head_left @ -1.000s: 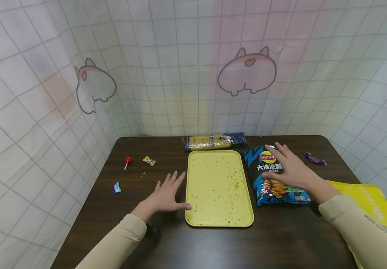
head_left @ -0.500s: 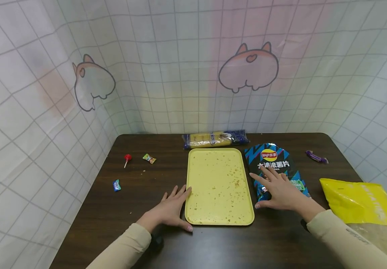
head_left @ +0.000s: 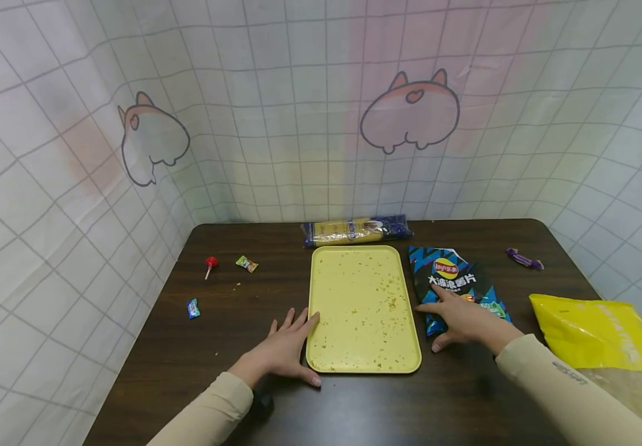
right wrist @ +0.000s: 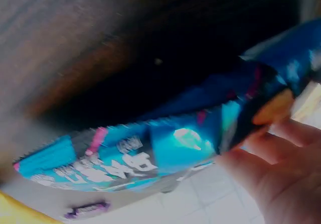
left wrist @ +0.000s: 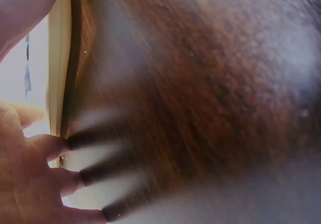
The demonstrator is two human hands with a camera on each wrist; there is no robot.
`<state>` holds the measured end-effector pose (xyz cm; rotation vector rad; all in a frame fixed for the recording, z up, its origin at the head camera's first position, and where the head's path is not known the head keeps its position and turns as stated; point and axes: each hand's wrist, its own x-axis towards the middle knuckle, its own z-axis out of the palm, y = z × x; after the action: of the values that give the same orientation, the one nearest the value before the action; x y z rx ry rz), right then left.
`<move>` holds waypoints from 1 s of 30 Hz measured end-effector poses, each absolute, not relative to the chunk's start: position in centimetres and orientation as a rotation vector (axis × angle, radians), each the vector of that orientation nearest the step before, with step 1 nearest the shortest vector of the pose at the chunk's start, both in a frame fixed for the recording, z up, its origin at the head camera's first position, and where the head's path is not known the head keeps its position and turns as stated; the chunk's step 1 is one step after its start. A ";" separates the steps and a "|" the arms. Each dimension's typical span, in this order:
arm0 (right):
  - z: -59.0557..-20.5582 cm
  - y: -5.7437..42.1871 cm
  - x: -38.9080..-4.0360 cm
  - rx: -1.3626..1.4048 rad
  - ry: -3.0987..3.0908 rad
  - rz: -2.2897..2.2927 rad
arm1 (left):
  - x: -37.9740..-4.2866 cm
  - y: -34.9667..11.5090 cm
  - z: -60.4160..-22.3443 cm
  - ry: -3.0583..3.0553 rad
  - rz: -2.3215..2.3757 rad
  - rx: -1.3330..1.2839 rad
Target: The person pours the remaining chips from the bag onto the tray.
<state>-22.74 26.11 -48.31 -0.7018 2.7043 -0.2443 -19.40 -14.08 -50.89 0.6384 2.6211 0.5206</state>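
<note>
- Your right hand (head_left: pixel 462 317) is closer, fingers loose on the chip bag (head_left: pixel 447 282).
- Bag's right of the tray (head_left: pixel 354 279), long way roughly far-to-near.
- Your left hand (head_left: pixel 278 353) is spread at the tray's left edge.

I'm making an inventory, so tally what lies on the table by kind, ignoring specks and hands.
Tray: 1
Lollipop: 1
Wrapped sweets: 3 (multicoloured sweet, blue sweet, purple sweet)
Packets: 3 (chip bag, yellow bag, long packet)
Total: 8

Tray (head_left: pixel 362 297) btwn sweets (head_left: pixel 247 264) L & chip bag (head_left: pixel 454 271) R, pasta pkt (head_left: pixel 354 231) just behind.
</note>
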 end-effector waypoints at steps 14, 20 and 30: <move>-49.7 26.9 -22.2 -0.616 2.852 -0.569 | -19.3 -14.2 -50.8 2.615 0.545 0.624; -50.2 27.5 -21.4 -0.589 2.960 -0.769 | -19.4 -14.2 -50.8 2.623 0.553 0.624; -50.8 28.3 -20.3 -0.601 3.082 -0.960 | -19.4 -14.2 -50.9 2.622 0.593 0.614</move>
<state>-20.31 28.27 -50.82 -0.6008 3.0819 -0.9603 -19.44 -14.18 -50.89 0.6139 2.6220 0.5931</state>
